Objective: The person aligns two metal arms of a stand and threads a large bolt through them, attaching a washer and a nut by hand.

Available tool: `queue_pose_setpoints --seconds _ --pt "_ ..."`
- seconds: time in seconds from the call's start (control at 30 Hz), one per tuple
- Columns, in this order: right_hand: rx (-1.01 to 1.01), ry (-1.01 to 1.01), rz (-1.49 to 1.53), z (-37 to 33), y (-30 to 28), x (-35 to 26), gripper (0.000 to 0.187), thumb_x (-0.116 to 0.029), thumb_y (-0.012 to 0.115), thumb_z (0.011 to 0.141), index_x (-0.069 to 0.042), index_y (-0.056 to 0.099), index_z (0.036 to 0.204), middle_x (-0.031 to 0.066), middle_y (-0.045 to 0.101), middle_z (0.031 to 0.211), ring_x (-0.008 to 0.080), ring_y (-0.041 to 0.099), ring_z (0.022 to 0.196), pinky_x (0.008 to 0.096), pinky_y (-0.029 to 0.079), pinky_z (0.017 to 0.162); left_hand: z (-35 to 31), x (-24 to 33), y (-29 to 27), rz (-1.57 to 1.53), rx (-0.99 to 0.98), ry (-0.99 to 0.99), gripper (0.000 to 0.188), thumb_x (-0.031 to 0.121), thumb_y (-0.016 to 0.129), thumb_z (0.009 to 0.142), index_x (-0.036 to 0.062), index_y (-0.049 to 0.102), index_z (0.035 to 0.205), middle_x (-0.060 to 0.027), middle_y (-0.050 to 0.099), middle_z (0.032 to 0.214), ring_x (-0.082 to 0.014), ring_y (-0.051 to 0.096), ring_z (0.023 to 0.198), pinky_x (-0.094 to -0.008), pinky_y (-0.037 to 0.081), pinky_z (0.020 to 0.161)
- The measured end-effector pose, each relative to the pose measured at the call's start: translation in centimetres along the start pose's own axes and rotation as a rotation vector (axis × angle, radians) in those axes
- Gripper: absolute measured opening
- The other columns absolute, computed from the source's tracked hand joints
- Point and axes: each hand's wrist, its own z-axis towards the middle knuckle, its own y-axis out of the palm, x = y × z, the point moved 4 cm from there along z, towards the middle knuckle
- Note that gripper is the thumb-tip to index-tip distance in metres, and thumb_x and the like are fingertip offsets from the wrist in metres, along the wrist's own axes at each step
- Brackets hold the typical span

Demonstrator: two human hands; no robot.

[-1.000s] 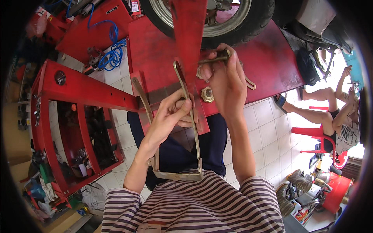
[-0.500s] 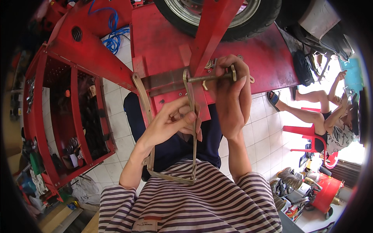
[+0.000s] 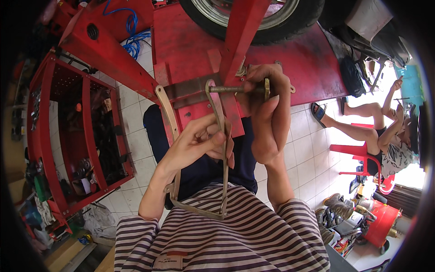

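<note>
A U-shaped metal bracket (image 3: 225, 179) stands over my lap, its closed end against my striped shirt. My left hand (image 3: 192, 138) is closed round the bracket's right arm, thumb on the near side. Through the top of that arm runs a long threaded bolt (image 3: 229, 89), pointing sideways. A brass-coloured flat wing-like head (image 3: 267, 88) sits at the bolt's right end. My right hand (image 3: 273, 120) curls round this end, fingers behind it and thumb in front; the exact fingertip contact is partly hidden. The bracket's left arm (image 3: 166, 109) rises past my left wrist.
Ahead lies a red metal platform (image 3: 299, 72) with a wheel (image 3: 294, 27) and red uprights (image 3: 242, 41). A red shelf unit (image 3: 86, 136) stands left, near a blue hose (image 3: 133, 43). At right, a person sits on a red chair (image 3: 358, 154) beside piled shoes and tools.
The wing-like head has turned and now shows more edge-on. The bolt and the top of the bracket have shifted slightly left. My left hand keeps its grip.
</note>
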Motion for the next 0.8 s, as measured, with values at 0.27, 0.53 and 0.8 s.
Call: queue_pose_setpoints --seconds 0.27,0.53,0.8 --pt "-0.057 -0.102 -0.163 0.0 -0.1 -0.7 0.049 -0.040 0.034 0.107 0.005 0.041 0.126 0.0137 0.045 0.111 0.0143 0.048 0.091 0.0256 0.043 0.074 -0.3 0.6 0.8 -0.008 -0.030 -0.026 0.027 0.026 0.053 0.103 -0.0003 0.049 0.108 -0.0127 0.065 0.083 -0.0258 0.071 0.076 -0.0339 0.061 0.066" --pt "-0.118 -0.266 -0.227 1.1 -0.4 -0.8 0.030 -0.022 0.043 0.105 0.001 0.046 0.123 0.0150 0.055 0.102 0.0223 0.055 0.083 0.0335 0.046 0.073 -0.1 1.0 0.8 -0.039 -0.034 -0.047 0.026 0.026 0.053 0.104 0.0003 0.049 0.106 -0.0129 0.065 0.082 -0.0257 0.071 0.075 -0.0345 0.060 0.066" --pt "-0.096 -0.004 0.069 1.1 -0.7 -0.6 0.028 -0.018 0.043 0.106 0.003 0.045 0.125 0.0116 0.051 0.107 0.0149 0.055 0.087 0.0300 0.047 0.076 0.1 1.0 0.4 0.033 0.000 0.005 0.024 0.021 0.053 0.104 -0.0009 0.050 0.113 -0.0112 0.065 0.082 -0.0238 0.070 0.075 -0.0347 0.060 0.067"
